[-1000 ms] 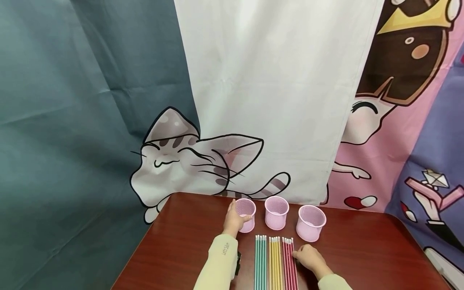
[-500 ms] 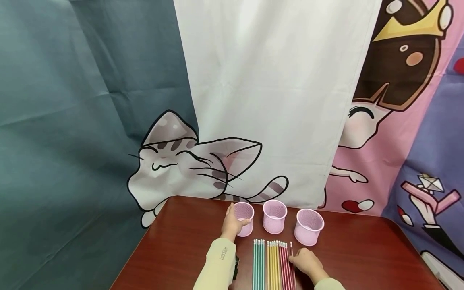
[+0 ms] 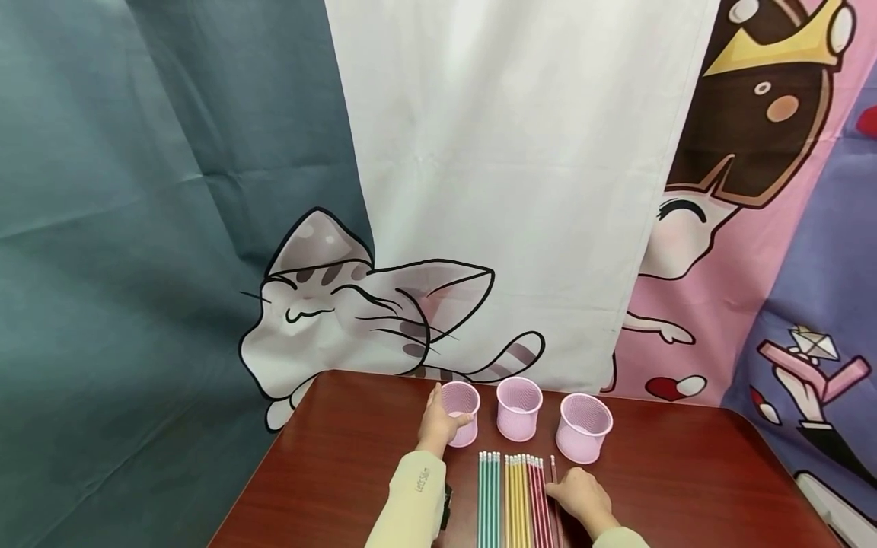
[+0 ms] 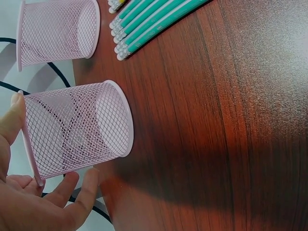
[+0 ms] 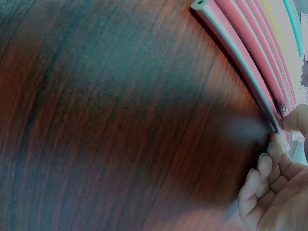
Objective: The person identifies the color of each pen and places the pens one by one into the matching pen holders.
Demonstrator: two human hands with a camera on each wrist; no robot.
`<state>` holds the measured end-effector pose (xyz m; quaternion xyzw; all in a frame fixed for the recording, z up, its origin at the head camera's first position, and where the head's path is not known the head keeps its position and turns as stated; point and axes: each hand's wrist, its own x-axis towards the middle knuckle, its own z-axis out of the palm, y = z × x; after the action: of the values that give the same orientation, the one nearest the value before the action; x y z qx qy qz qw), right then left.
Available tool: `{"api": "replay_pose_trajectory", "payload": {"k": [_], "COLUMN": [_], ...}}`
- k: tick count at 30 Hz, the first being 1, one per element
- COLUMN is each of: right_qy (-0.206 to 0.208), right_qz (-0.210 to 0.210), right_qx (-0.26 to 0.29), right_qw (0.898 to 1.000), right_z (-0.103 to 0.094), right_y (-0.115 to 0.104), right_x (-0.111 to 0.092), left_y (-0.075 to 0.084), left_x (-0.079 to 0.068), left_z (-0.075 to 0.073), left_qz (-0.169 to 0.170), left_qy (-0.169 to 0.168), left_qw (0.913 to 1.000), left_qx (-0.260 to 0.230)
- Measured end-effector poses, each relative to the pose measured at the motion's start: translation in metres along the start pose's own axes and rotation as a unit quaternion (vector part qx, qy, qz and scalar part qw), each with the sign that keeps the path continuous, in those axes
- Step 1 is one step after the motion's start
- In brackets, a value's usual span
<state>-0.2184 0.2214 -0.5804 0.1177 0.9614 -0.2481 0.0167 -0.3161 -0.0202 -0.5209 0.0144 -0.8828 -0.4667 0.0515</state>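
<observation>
My left hand (image 3: pixel 435 428) holds the leftmost pink mesh pen cup (image 4: pixel 79 130). In the left wrist view its thumb is at the rim and its fingers lie along the cup's side. My right hand (image 3: pixel 584 498) pinches one red pencil (image 5: pixel 240 60) between thumb and fingers, at the right end of the pencil rows. That pencil stands slightly apart from the other red pencils (image 3: pixel 541 510), its eraser end pointing toward the cups. Yellow pencils (image 3: pixel 518 502) lie beside the red ones, and green pencils (image 3: pixel 489 502) lie farther left.
Two more pink mesh cups, a middle one (image 3: pixel 518 426) and a right one (image 3: pixel 581 445), stand behind the pencils on the brown table (image 3: pixel 329 472). A cloth backdrop (image 3: pixel 521 190) with cartoon prints hangs right behind the table's far edge.
The red pencil in my right hand has come away to the right from its row. The remaining red pencils now lie close against the yellow ones. My left hand stays at its cup.
</observation>
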Motion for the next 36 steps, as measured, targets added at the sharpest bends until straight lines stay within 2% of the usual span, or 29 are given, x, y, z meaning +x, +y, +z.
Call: {"api": "replay_pose_trajectory", "payload": {"k": [13, 25, 30, 36], "right_qy": [0.047, 0.089, 0.116, 0.157], "right_qz": [-0.020, -0.038, -0.053, -0.083], "right_qx": [0.020, 0.072, 0.088, 0.115], "right_qw": [0.998, 0.993, 0.988, 0.977], "right_z": [-0.001, -0.022, -0.028, -0.034], "right_y": [0.000, -0.015, -0.018, -0.021], "right_x": [0.001, 0.002, 0.003, 0.004], "left_y": [-0.002, -0.006, -0.004, -0.003], "left_x": [-0.002, 0.003, 0.004, 0.003], "left_z": [0.002, 0.004, 0.004, 0.004], "left_qz": [0.008, 0.000, -0.001, -0.007], "left_qy": [0.005, 0.003, 0.000, -0.001], "left_qw": [1.0000, 1.0000, 1.0000, 1.0000], "left_qx": [-0.002, -0.002, -0.002, 0.006]}}
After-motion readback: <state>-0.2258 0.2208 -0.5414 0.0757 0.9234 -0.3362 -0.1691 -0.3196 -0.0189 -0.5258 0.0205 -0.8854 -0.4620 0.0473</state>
